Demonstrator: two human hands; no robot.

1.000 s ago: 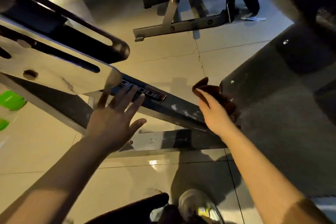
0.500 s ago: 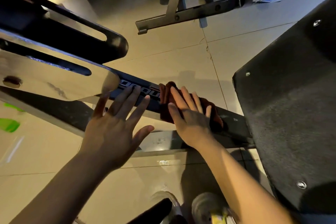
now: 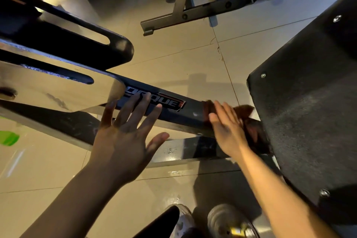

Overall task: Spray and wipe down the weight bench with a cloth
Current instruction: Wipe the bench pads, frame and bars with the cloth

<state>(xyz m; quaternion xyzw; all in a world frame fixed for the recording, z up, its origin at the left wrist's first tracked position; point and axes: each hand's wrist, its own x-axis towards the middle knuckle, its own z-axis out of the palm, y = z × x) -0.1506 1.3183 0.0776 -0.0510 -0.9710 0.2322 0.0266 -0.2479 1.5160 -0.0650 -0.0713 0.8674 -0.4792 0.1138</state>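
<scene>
Pressing flat on the cloth, the right hand keeps its fingers straight and holds the dark reddish rag against the bench frame beam, just beside the black padded board. The left hand lies with fingers spread and straight, fingertips touching the same beam over the logo sticker. A shiny metal plate overlaps the beam's left end. Below, two shoes stand on the tiled floor.
</scene>
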